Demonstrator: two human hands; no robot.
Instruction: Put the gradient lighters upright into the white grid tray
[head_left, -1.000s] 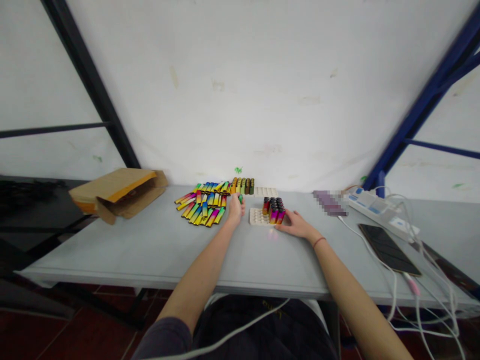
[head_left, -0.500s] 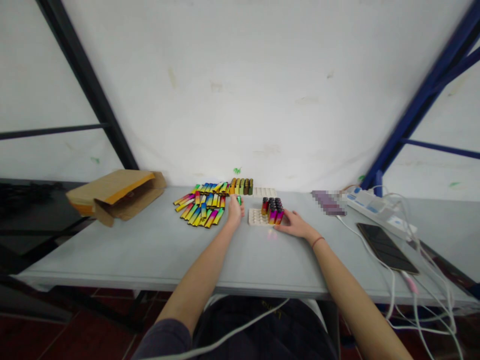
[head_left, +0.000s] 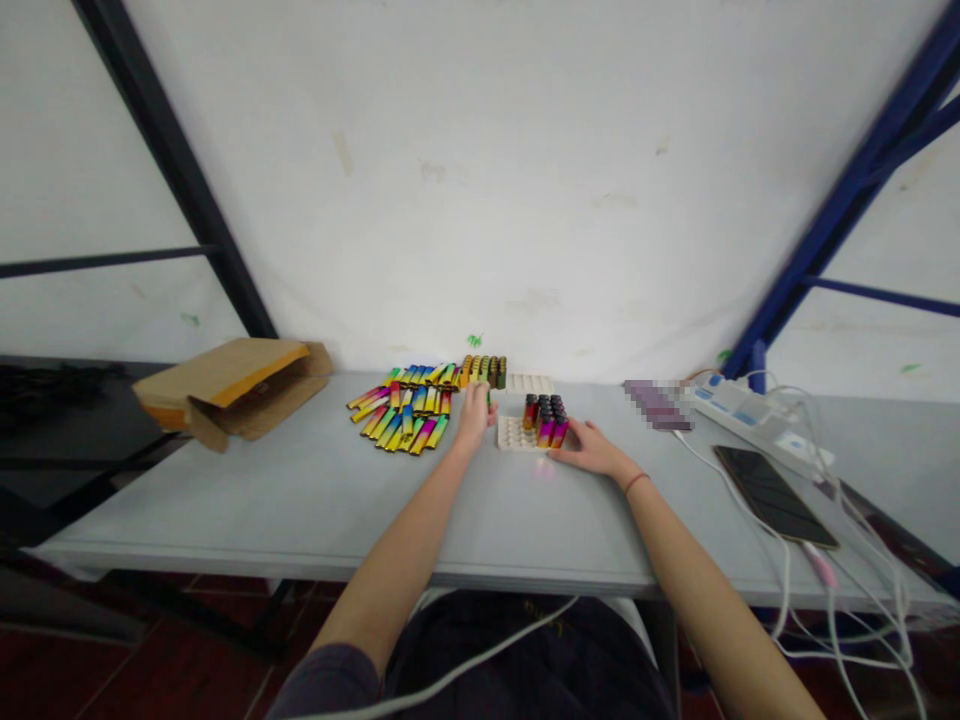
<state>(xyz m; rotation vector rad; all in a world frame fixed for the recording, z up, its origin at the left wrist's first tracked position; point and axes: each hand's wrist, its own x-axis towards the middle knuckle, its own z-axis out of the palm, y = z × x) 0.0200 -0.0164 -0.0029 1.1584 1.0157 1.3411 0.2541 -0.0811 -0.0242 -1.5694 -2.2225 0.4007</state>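
My left hand (head_left: 474,412) is closed around a small green thing, mostly hidden by the fingers, just left of a white tray with round holes (head_left: 516,433). Several pink-and-purple cylinders with black tops (head_left: 551,425) stand upright in the right part of that tray. My right hand (head_left: 589,447) rests at the tray's right edge, thumb and fingers apart, touching or nearly touching the cylinders. A pile of shiny multicoloured cylinders (head_left: 405,415) lies left of my left hand. Behind it, yellow and dark green cylinders (head_left: 484,370) stand in rows beside a second white tray (head_left: 530,384).
An opened brown cardboard box (head_left: 232,385) lies at the left of the grey table (head_left: 300,520). On the right are a dark phone (head_left: 772,495), a blurred-out device (head_left: 658,405), a white power strip (head_left: 761,425) and loose white cables. A wall stands behind.
My left hand has moved slightly up and to the right, and less of the green thing shows. My right hand and the upright cylinders have stayed in place.
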